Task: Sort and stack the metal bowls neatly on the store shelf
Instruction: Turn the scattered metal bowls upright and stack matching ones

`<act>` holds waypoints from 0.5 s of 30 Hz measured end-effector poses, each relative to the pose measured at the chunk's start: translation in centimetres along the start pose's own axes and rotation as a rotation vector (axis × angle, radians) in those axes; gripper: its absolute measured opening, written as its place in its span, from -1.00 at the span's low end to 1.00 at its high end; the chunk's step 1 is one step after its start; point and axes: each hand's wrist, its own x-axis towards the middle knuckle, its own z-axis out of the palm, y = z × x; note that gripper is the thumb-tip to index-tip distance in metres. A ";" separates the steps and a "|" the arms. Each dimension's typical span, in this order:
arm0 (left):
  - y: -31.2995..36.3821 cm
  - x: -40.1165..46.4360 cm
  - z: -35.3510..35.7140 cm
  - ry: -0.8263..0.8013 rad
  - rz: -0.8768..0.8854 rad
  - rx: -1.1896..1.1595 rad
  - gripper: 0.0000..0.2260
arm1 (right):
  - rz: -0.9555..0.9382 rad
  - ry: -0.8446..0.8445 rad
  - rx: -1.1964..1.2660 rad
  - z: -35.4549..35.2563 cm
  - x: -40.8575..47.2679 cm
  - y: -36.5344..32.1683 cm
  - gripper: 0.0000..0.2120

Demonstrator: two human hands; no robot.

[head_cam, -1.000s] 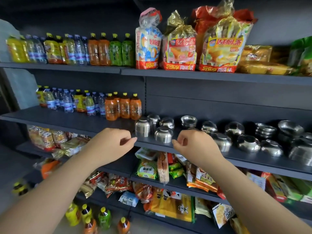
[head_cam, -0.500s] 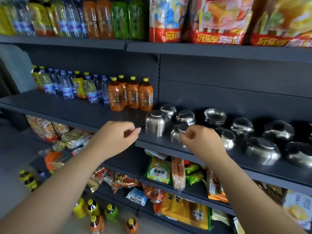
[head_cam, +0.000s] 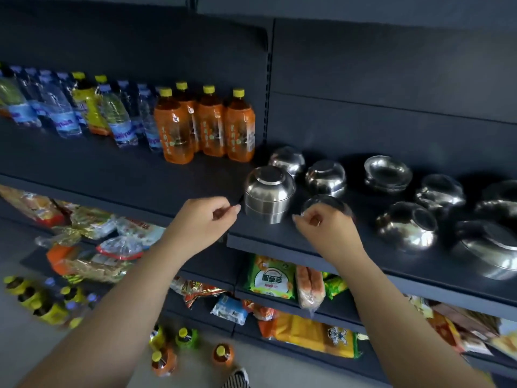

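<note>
Several metal bowls lie upside down on the dark shelf (head_cam: 279,239). A stack of inverted bowls (head_cam: 268,195) stands at the shelf's left end. My left hand (head_cam: 204,219) hovers just left of that stack, fingers loosely curled, holding nothing. My right hand (head_cam: 326,228) hangs just right of the stack, fingers curled and empty, in front of a single inverted bowl (head_cam: 327,204) that it partly hides. More single bowls (head_cam: 325,177) and a nested upright set (head_cam: 387,172) sit behind and to the right.
Orange drink bottles (head_cam: 207,127) and water bottles (head_cam: 123,119) stand on the adjoining shelf to the left. Snack packets (head_cam: 270,278) fill the lower shelves. Bottles (head_cam: 184,338) stand on the floor below. Larger bowls (head_cam: 492,247) crowd the shelf's right end.
The view has dropped and closed in on the bowl shelf. Both hands have moved forward to either side of the stack of bowls, still empty.
</note>
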 end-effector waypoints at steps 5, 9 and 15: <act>-3.6 4.2 2.6 -0.097 -0.136 -0.160 -0.72 | 0.170 0.020 0.122 3.9 3.0 0.1 -0.82; -5.5 6.8 4.5 -0.160 -0.239 -0.257 -0.77 | 0.318 -0.016 0.224 6.1 4.9 0.2 -0.39; -6.9 9.8 7.8 -0.242 -0.405 -0.488 -0.41 | 0.483 -0.090 0.547 8.1 6.9 0.4 -0.14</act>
